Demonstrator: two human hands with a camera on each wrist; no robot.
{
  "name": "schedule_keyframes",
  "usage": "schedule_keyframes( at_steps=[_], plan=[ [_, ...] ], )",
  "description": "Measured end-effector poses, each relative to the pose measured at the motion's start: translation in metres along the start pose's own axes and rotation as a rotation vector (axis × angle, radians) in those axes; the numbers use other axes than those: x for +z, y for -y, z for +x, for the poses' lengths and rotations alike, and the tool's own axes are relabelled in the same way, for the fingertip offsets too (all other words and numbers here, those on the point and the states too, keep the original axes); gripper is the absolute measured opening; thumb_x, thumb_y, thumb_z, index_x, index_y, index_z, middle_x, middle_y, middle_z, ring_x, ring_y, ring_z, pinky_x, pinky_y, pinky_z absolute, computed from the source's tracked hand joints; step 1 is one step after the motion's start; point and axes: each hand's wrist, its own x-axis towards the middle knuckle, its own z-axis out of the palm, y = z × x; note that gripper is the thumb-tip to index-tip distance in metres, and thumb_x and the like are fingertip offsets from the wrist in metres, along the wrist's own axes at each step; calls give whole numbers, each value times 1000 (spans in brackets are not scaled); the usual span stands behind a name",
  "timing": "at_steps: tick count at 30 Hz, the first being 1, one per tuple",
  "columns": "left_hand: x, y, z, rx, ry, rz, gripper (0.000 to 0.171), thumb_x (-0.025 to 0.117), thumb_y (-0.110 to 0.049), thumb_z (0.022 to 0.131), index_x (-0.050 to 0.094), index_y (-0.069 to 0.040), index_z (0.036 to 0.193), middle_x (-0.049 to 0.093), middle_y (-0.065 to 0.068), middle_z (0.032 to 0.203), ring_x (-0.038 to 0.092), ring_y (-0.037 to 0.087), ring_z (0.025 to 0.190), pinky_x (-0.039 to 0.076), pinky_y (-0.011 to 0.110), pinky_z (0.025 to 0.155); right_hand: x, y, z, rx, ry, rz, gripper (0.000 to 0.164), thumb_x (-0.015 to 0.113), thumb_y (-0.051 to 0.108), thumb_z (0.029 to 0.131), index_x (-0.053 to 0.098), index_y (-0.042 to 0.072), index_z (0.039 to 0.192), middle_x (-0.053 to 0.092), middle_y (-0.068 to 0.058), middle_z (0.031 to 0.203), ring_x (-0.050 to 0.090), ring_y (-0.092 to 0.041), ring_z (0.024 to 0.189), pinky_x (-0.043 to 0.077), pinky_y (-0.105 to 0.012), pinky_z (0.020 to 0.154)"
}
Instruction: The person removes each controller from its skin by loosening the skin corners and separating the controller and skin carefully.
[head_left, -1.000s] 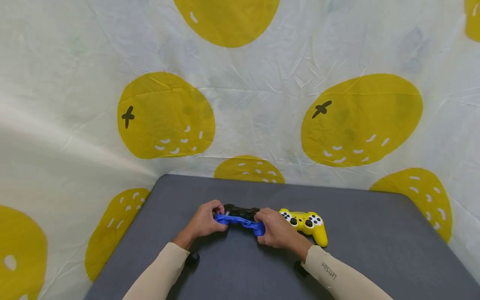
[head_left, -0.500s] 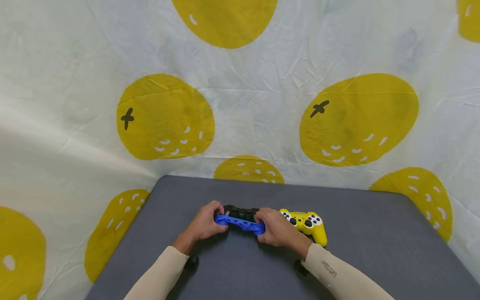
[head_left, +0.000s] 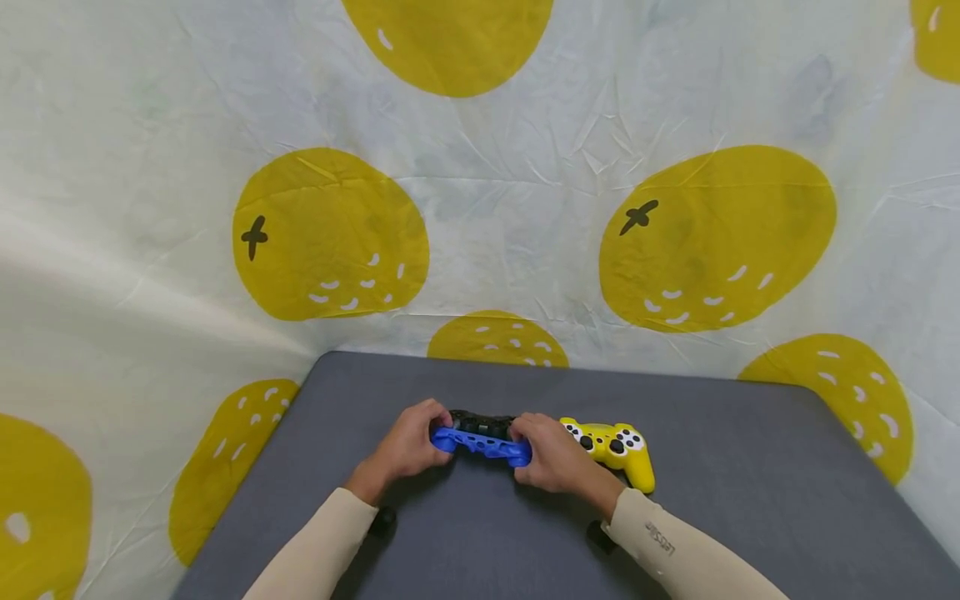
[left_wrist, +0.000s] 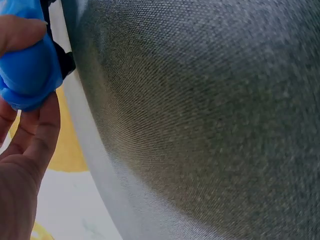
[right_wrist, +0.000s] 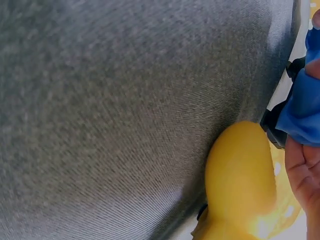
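Observation:
Over the middle of the table, both hands hold a black game controller [head_left: 483, 425] with a blue rubbery cover [head_left: 487, 445] along its near side. My left hand [head_left: 410, 439] grips the left end, its thumb pressing the blue cover [left_wrist: 30, 72] and its fingers curled round the other side. The right end is gripped by my right hand [head_left: 553, 454] in the same manner. In the right wrist view, black controller parts [right_wrist: 273, 129] stick out past the blue cover [right_wrist: 300, 107]. How far the cover reaches round the controller is partly hidden by the hands.
A yellow controller [head_left: 641, 468] with white button areas lies on the table just beyond my right hand; its rounded grip [right_wrist: 240, 170] shows in the right wrist view. Dark grey cloth covers the table [head_left: 750, 500]. A white sheet [head_left: 510, 242] with yellow fruit prints hangs behind and at the left.
The blue cover has turned slightly, and more of its holes now face me. Both hands keep their grip and have barely shifted. The yellow controller stays put.

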Motion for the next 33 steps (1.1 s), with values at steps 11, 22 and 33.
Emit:
schedule_keyframes(
  at_steps=[11,22,33],
  plan=[
    [-1,5,1,-53,24,-122,36,94,-6,68,69,-17,92,65,-2,93,57,11,81,51,24,73,-4,-1,0,-4,15,101,27,83,10,75,61,17,89,52,6,79,47,-7,71,39,-22,65],
    [-8,4,3,-135,47,-190,36,96,-7,67,72,-15,92,66,0,91,58,14,81,51,25,70,-9,4,4,4,37,106,25,82,10,74,60,16,83,51,6,75,46,-6,67,37,-21,61],
    [-11,4,6,-173,73,-188,36,97,-7,66,71,-17,89,63,-1,81,56,14,75,48,24,64,-11,4,7,32,69,110,27,82,11,73,58,18,81,50,7,74,45,-6,65,37,-21,60]
  ],
)
